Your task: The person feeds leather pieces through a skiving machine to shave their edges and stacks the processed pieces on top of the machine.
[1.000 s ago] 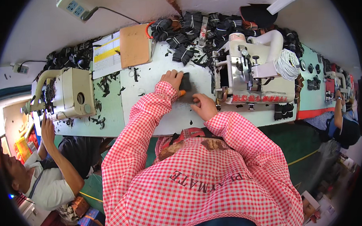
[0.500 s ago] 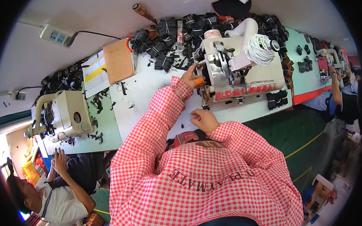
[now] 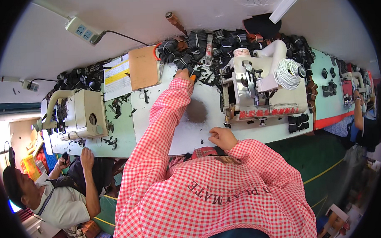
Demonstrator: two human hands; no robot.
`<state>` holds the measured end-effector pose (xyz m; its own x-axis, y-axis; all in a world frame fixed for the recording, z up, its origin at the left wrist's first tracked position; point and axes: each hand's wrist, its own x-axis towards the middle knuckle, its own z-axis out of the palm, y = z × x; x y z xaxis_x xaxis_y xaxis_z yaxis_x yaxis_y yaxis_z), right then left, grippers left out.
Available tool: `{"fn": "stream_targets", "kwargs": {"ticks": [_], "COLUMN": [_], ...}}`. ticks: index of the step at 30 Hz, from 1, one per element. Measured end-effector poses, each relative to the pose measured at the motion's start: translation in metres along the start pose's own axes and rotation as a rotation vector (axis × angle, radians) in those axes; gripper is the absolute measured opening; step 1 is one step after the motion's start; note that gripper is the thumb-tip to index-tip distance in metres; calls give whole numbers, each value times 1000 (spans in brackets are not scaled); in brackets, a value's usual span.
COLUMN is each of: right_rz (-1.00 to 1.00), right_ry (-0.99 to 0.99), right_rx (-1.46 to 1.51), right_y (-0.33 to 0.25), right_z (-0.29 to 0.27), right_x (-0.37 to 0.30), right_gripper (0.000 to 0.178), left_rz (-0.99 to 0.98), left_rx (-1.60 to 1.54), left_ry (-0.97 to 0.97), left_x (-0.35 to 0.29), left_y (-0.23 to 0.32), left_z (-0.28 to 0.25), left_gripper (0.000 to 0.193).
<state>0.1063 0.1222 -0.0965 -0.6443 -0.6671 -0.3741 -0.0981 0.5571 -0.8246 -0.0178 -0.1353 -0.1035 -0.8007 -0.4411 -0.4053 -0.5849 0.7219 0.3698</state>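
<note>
My left hand reaches far across the white table, an orange band round one finger. Its fingers are closed at a tied bundle of black strips, which the hand partly covers. A second black bundle lies just beyond. Near the front edge, my right hand rests with fingers loosely bent and slightly apart, nothing visible in them. To its upper right stands a cream machine with metal parts and a coil of white cord.
More black bundles line the wall beside a wooden-handled tool. A clipboard and a printed sheet lie left of my arm. Another machine stands further left. A co-worker sits there; another person is far right.
My left hand has left the cream machine's side and moved left and away to the black bundles. My right hand stays near the front edge. The view has shifted.
</note>
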Motion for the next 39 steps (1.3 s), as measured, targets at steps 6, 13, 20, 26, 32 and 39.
{"fn": "stream_targets", "kwargs": {"ticks": [6, 13, 20, 26, 32, 39], "right_rz": [49, 395, 350, 606, 574, 265], "right_ry": [43, -150, -616, -282, 162, 262], "right_rx": [138, 1320, 1092, 1047, 1284, 1274], "right_y": [-9, -35, -55, -81, -62, -84], "right_z": [-3, -22, -28, -10, -34, -21], "right_x": [7, 46, 48, 71, 130, 125], "right_gripper": [33, 52, 53, 35, 35, 28], "left_rz": [139, 758, 455, 272, 152, -183], "left_rx": [-17, -487, -911, -1532, -1261, -1109], "left_ry": [-51, 203, 38, -148, -330, -10], "left_x": [-18, -161, -187, -187, -243, -198], "left_y": [-1, -30, -53, -40, -49, -142], "left_z": [-4, 17, -5, -12, 25, 40], "left_gripper": [24, 12, 7, 12, 10, 9]}}
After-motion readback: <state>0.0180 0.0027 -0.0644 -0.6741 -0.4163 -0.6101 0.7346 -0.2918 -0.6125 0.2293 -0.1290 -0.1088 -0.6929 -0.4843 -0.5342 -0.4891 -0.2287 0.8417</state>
